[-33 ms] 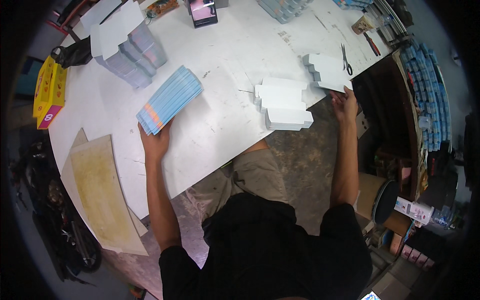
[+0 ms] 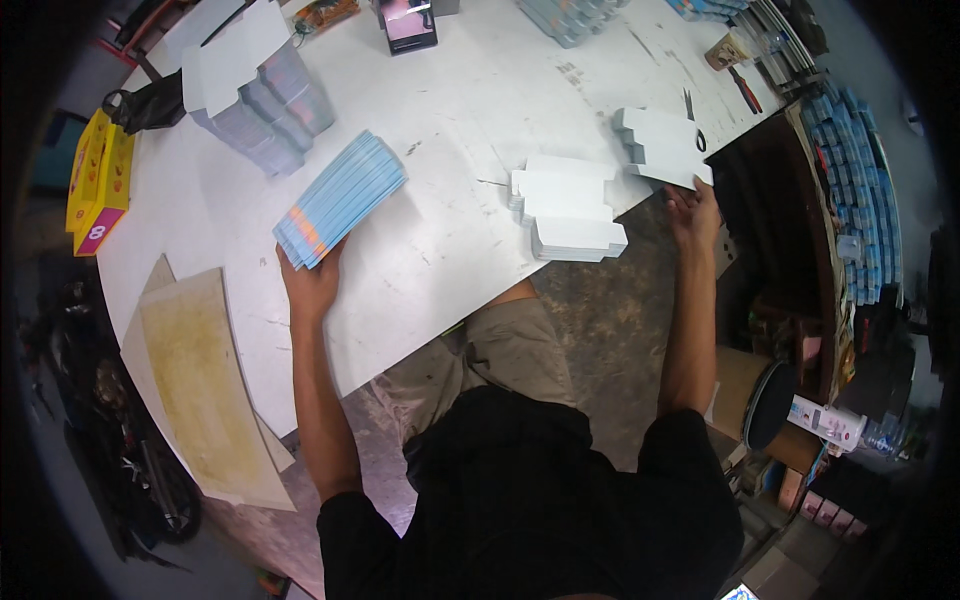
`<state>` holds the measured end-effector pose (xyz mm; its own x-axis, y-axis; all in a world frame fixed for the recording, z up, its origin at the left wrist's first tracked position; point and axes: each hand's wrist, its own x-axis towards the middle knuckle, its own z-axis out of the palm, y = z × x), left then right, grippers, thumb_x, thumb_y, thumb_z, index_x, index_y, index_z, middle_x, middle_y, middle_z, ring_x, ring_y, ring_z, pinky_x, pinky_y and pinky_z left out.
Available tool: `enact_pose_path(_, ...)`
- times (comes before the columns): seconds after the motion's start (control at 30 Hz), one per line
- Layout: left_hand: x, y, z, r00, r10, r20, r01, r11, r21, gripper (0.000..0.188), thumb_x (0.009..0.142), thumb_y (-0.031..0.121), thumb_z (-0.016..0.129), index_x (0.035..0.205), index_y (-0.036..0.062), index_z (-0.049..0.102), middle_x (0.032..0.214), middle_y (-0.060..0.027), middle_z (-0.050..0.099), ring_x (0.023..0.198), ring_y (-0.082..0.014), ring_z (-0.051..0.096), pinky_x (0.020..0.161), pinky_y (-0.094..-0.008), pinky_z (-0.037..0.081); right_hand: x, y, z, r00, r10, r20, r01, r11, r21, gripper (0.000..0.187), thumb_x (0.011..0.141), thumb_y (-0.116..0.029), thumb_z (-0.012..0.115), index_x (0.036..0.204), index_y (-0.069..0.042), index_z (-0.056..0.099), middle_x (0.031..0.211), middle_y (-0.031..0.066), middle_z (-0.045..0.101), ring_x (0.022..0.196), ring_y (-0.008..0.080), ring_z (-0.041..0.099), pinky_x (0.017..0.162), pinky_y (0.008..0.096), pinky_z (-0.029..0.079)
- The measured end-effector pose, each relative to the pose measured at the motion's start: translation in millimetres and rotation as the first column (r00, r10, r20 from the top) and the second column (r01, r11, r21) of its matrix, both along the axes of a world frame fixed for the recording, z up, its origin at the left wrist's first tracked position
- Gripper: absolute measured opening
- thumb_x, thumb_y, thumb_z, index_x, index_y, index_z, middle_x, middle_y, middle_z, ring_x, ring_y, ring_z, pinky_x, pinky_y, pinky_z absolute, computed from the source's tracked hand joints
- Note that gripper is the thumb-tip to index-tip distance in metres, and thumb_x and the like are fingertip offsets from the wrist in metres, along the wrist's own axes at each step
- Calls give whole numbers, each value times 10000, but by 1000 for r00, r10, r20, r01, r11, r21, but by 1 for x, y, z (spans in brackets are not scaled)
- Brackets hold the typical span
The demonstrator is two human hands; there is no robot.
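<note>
My left hand [image 2: 312, 288] is closed round the near end of a fanned row of flat light-blue cartons [image 2: 345, 198] with orange patches, resting on the table. At the table's right edge, my right hand [image 2: 692, 215] pinches the near corner of a white die-cut carton blank [image 2: 662, 145]; more blanks seem to lie under it, though how many I cannot tell. Black scissors [image 2: 700, 140] lie against that blank, which partly covers them. Between my hands, a pile of white carton blanks [image 2: 565, 205] sits by the near edge.
A tall stack of carton blanks [image 2: 255, 95] stands at the far left, beside a yellow box [image 2: 98, 185]. Brown boards [image 2: 205, 385] overlap the left edge. A phone [image 2: 408, 25], pliers [image 2: 744, 92] and a cup [image 2: 725, 50] are farther back. Blue cartons [image 2: 855, 190] fill the right side.
My right hand and the white blank have shifted slightly to the right, and the blank now covers part of the scissors. My left hand and the blue cartons have stayed in place.
</note>
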<state>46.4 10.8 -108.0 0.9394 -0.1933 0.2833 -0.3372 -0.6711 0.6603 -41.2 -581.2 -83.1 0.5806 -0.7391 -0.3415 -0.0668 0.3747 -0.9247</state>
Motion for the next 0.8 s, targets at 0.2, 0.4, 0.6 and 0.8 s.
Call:
enact_pose_path(0.2, -4, 4, 2, 999, 27, -36, -26, 999, 33, 324, 985, 150, 710, 1273, 11, 661, 1263, -152, 689, 1173, -298, 634, 1045, -393, 462, -54, 90, 58, 990, 26, 141, -36, 997, 69, 378, 989, -252, 650, 1268, -5, 588, 1103, 154, 718, 907, 298, 740, 676, 331, 577)
enact_pose_path(0.4, 4, -3, -6, 993, 96, -71, -102, 992, -80, 284, 933, 122, 743, 1213, 76, 722, 1263, -139, 695, 1214, -394, 546, 1064, -490, 406, -62, 182, 58, 992, 92, 82, -109, 965, 237, 393, 1009, -257, 640, 1237, 61, 601, 1063, 201, 738, 915, 304, 746, 679, 335, 591)
enact_pose_path(0.6, 5, -4, 1, 998, 47, -49, -51, 995, -81, 276, 929, 117, 739, 1202, 74, 725, 1261, -148, 697, 1216, -396, 549, 1077, -494, 398, -57, 215, 61, 994, 101, 38, -107, 966, 233, 361, 1008, -284, 672, 1147, 42, 608, 1009, 200, 747, 962, 310, 753, 724, 345, 602)
enact_pose_path(0.8, 3, -6, 1, 997, 60, -44, -63, 995, -78, 266, 921, 107, 734, 1185, 68, 729, 1229, -152, 707, 1210, -408, 559, 1076, -502, 400, -61, 203, 59, 964, 202, -172, -195, 979, 58, 607, 1054, -479, 553, 1193, 112, 561, 867, 189, 706, 674, 286, 731, 509, 321, 543)
